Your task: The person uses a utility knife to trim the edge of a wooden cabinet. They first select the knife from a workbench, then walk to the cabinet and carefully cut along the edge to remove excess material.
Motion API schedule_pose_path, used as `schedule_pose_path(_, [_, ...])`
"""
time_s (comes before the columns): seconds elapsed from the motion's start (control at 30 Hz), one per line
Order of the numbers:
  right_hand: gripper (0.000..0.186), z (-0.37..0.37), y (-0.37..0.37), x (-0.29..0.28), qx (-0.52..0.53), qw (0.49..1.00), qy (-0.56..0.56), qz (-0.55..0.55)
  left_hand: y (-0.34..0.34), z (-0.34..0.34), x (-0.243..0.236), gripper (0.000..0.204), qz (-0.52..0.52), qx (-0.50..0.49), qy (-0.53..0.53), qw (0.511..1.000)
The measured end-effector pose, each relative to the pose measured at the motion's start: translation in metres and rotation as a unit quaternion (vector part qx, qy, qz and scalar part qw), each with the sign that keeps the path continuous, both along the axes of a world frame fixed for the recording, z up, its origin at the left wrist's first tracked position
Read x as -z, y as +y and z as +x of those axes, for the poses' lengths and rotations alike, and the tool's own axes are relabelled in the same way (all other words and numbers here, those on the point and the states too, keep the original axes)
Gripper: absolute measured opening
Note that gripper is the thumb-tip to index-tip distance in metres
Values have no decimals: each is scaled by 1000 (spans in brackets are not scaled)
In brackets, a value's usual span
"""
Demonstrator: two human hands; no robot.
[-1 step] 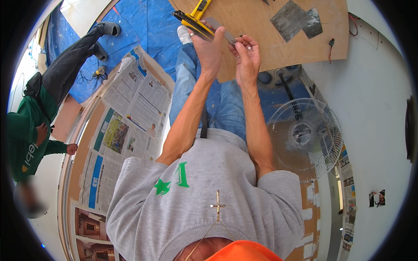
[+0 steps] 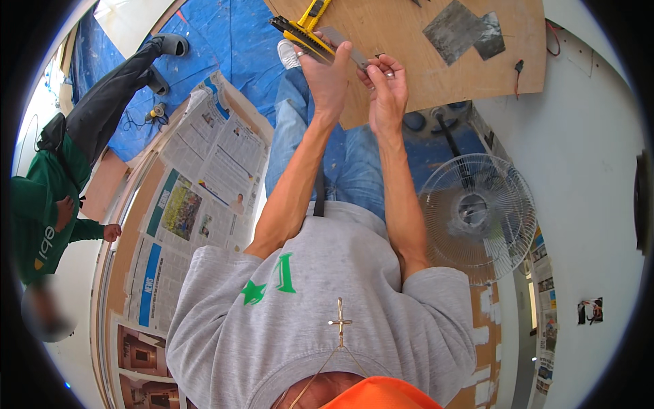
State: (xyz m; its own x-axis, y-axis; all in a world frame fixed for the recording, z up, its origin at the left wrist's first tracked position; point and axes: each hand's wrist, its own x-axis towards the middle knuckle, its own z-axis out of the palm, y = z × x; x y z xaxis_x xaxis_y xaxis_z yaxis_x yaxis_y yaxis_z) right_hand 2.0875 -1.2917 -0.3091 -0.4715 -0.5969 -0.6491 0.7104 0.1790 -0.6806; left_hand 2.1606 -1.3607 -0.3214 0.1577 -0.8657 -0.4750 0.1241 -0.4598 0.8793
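Note:
My left hand (image 2: 325, 82) is raised at the edge of a plywood board and closed around a yellow-and-black hand tool (image 2: 304, 37); its exact kind is unclear. A flat grey metal strip (image 2: 344, 48) slants from beside that tool to my right hand (image 2: 387, 92). The fingertips of my right hand pinch the strip's lower end, next to my left thumb. Part of the strip is hidden behind my left hand. Just beyond the held tool, a second yellow piece (image 2: 317, 12) shows at the top edge.
Dark grey sheet pieces (image 2: 460, 31) and a small screwdriver-like tool (image 2: 519, 68) lie on the plywood board (image 2: 409, 20). A fan (image 2: 473, 211) stands at right. Newspaper (image 2: 204, 157) covers a surface at left. Another person (image 2: 54, 191) stands far left, near a power tool (image 2: 157, 112) on blue sheeting (image 2: 225, 34).

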Motion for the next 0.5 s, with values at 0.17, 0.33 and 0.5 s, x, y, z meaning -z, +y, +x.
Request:
schedule_pose_path(0.17, [25,-5,-7,13,22,998,-1,54,-1,-2,4,46,3,43,13,999])
schedule_pose_path(0.33, [23,-10,-3,6,36,994,77,67,-8,1,2,33,62,-22,204,977])
schedule_pose_path(0.5, [22,-15,15,-17,29,990,108,82,-26,8,0,56,43,-61,311,947])
